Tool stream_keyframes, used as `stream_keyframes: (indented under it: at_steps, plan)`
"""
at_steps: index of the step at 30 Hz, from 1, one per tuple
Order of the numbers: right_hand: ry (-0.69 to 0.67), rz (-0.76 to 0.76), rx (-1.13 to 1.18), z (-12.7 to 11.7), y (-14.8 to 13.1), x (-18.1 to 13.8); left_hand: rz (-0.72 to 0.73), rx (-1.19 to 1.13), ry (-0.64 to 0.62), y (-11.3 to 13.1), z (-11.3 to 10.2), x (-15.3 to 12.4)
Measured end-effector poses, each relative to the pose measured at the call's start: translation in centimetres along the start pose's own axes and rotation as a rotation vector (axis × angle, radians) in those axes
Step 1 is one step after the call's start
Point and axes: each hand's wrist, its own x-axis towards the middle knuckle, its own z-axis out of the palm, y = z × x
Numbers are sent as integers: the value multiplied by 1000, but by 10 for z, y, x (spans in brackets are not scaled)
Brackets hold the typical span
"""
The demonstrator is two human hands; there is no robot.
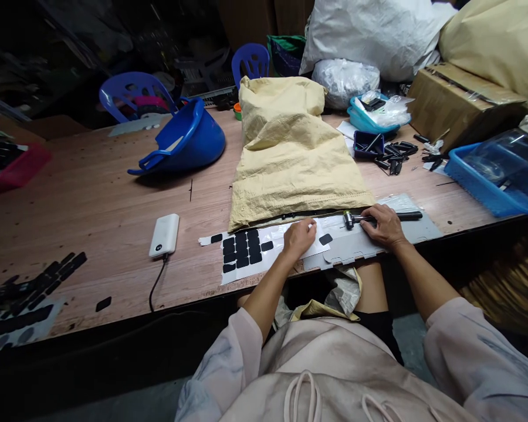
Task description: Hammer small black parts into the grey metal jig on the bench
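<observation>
My left hand [300, 237] rests with curled fingers on a white backing sheet [270, 249] that carries several black rounded pads [242, 251]; what its fingers pinch, if anything, is hidden. One loose black pad [325, 239] lies just right of that hand. My right hand [382, 225] is closed over a small hammer [351, 218], whose metal head points left and whose black handle [408, 216] sticks out to the right. Both hands lie on a grey flat panel [416, 228] at the table's front edge.
A tan woven sack [286, 152] lies behind the hands. A white power bank [164, 235] with a cable sits to the left, and a blue basin [189, 140] further back. Blue trays [479, 181], a cardboard box [457, 102] and black parts [396, 153] crowd the right; more black pads [30, 290] at far left.
</observation>
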Motion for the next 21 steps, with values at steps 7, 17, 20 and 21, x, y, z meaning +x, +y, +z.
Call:
stream_keyframes:
  at_steps: [7,17,20,21]
  plan:
    - [1,-1,5,-1,-3,0,-37,176,119,6,-31,48]
    - [-6,0,-14,-1,-2,-1,-140,225,84,25,-42,85]
    - [-2,2,-21,0,-2,-1,-185,226,46,32,-28,80]
    - [0,3,-23,0,-2,-1,-195,225,38,34,-24,78]
